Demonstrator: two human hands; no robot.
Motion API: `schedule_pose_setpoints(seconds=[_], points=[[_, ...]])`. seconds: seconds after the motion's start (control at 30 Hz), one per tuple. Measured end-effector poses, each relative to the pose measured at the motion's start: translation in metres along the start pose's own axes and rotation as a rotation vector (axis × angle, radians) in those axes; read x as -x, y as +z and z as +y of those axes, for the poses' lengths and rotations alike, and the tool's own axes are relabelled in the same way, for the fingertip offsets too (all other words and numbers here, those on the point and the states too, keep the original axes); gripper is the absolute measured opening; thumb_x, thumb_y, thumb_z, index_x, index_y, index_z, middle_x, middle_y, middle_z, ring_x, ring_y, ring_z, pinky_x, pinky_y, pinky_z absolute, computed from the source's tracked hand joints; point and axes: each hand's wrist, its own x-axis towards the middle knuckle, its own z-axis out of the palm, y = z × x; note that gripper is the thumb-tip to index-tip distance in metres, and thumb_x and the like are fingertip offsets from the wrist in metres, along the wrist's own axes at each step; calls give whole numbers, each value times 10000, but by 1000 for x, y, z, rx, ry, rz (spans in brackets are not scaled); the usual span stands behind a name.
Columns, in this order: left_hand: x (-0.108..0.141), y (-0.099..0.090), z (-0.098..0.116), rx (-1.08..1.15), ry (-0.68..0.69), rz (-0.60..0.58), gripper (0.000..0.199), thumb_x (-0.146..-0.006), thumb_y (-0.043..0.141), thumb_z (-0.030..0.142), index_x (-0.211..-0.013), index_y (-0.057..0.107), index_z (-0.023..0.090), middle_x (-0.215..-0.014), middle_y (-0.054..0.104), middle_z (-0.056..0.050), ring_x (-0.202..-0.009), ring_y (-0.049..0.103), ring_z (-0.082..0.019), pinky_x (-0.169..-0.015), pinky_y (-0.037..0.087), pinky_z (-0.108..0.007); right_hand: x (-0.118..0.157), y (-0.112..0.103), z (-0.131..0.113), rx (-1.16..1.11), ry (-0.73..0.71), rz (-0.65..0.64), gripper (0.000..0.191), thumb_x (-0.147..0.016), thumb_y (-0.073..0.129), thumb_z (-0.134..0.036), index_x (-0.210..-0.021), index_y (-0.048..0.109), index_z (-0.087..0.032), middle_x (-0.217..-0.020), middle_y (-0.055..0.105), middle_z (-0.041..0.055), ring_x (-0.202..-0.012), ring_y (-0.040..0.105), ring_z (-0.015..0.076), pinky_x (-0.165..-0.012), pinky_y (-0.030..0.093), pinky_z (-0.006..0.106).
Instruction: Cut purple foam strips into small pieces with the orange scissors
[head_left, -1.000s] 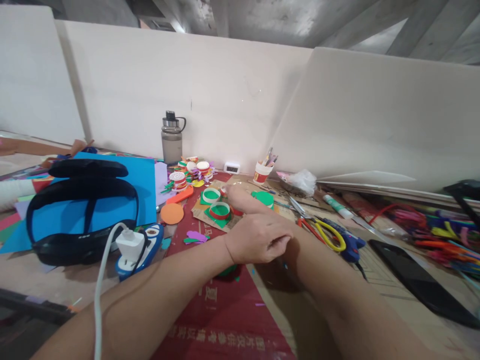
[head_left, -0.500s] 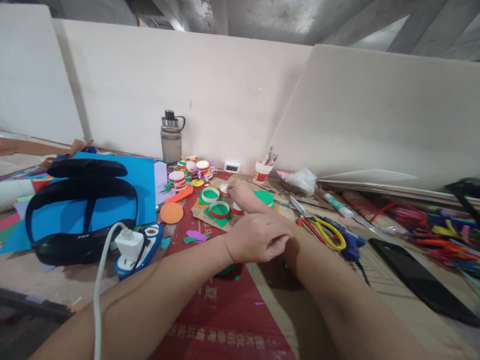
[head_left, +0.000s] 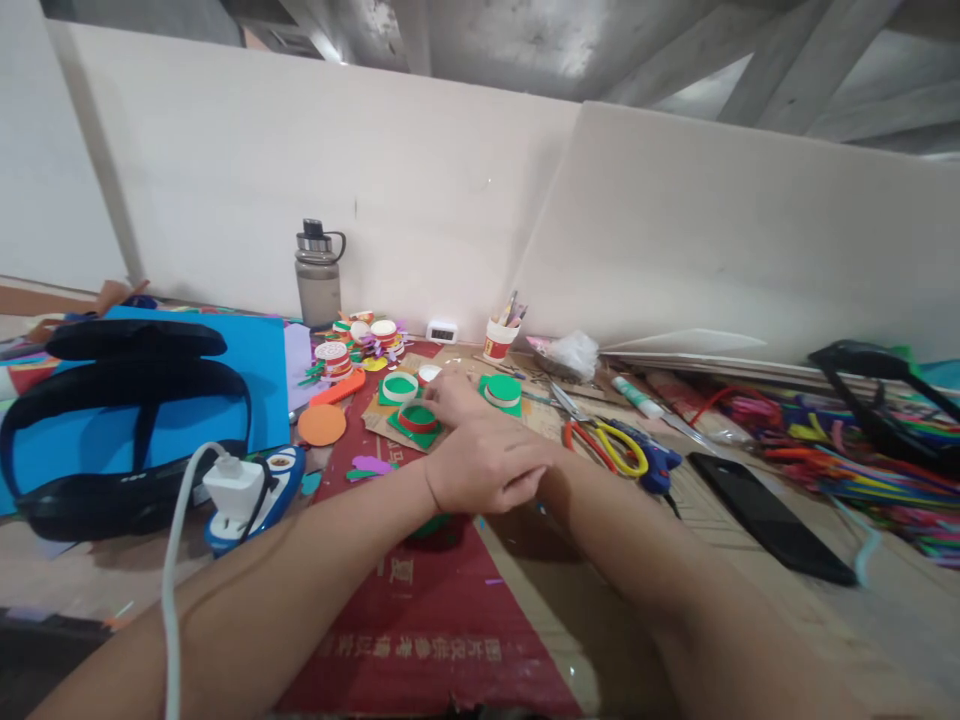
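My left hand [head_left: 487, 465] is closed, fingers curled in above my right forearm; whether anything sits inside the curl is hidden. Beyond it my right hand [head_left: 456, 396] reaches over a piece of cardboard [head_left: 377, 418], its bent fingers down among low paper-cup rings. What those fingertips grip is hidden. A red-rimmed ring [head_left: 418, 425] on green paper is beside the fingers. Just left stands a white ring [head_left: 400, 375], also on a green square. Behind the fingers shows a white round piece [head_left: 429, 373]. Right of the hand, a ring topped with a green disc [head_left: 503, 388] rests on a green square.
Scissors [head_left: 574, 405], yellow-handled pliers [head_left: 626, 450], a blue glue gun [head_left: 661, 468] and a phone [head_left: 772, 515] lie on the right. A headset [head_left: 120, 500], a power strip [head_left: 281, 485] and a bottle [head_left: 319, 280] are on the left. Another person's hand [head_left: 112, 297] is at far left.
The camera view has turned a little to the right. My right hand has drawn slightly toward the red-rimmed ring and covers the small ring seen earlier. My left hand remains closed.
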Motion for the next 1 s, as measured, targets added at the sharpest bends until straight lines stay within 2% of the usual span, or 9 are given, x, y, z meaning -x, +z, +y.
schedule_pose_setpoints(seconds=[0.13,0.27,0.37,0.53,0.63,0.7,0.73,0.87,1.0], points=[[-4,1,7,-20,188,-73,189,-880,477,184,-854,660,150,-783,707,-60,-768,650,-144,-786,526,-275,1,-3,-3,-89,-20,30,156,-862,607,-292,-826,737,-213,-861,709,46,-856,611,191,-839,422,326],[-6,-1,10,34,182,-60,176,-877,479,171,-868,654,152,-787,707,-61,-757,647,-145,-770,517,-269,2,-12,6,-339,-99,363,92,-847,522,-182,-830,612,-176,-971,676,69,-885,599,162,-805,446,282],[-7,-4,10,109,2,28,156,-872,488,172,-872,643,156,-826,710,-79,-778,646,-171,-750,508,-298,13,-25,17,-414,-34,542,85,-806,480,-137,-863,519,-186,-1124,635,98,-911,588,167,-801,456,302],[-8,-11,-5,79,-477,325,71,-844,560,195,-904,597,197,-898,633,-58,-887,578,-192,-826,469,-346,46,-39,42,-452,132,556,90,-763,480,-166,-843,468,-204,-909,642,53,-789,569,175,-742,443,303],[-9,-9,-19,76,-844,562,322,-739,710,257,-1017,561,191,-1065,573,-85,-1002,531,-214,-903,438,-376,64,-41,55,-436,183,654,72,-804,443,-194,-869,472,-202,-848,619,52,-779,574,185,-744,445,310],[-10,-6,-25,280,-1061,598,446,-703,761,309,-1075,549,181,-1122,567,-98,-1019,538,-213,-903,440,-367,72,-42,59,-413,193,696,80,-808,435,-187,-876,474,-199,-839,612,60,-763,575,189,-736,447,314],[-10,-4,-26,441,-1135,552,452,-719,755,347,-1086,554,177,-1125,579,-100,-1007,555,-208,-881,451,-353,75,-43,59,-394,186,706,89,-806,433,-179,-882,476,-197,-851,613,67,-769,575,193,-739,448,318],[-9,2,-22,872,-1113,307,356,-824,650,452,-1027,626,161,-1017,645,-78,-934,600,-197,-806,489,-315,81,-48,58,-307,135,718,102,-805,417,-148,-870,476,-201,-921,620,93,-833,574,207,-784,446,334],[-7,4,-17,994,-1077,374,337,-827,656,441,-1040,643,180,-996,668,-50,-887,622,-182,-786,514,-304,84,-49,59,-295,129,721,78,-818,417,-156,-843,471,-207,-891,611,81,-811,560,198,-771,444,323]])
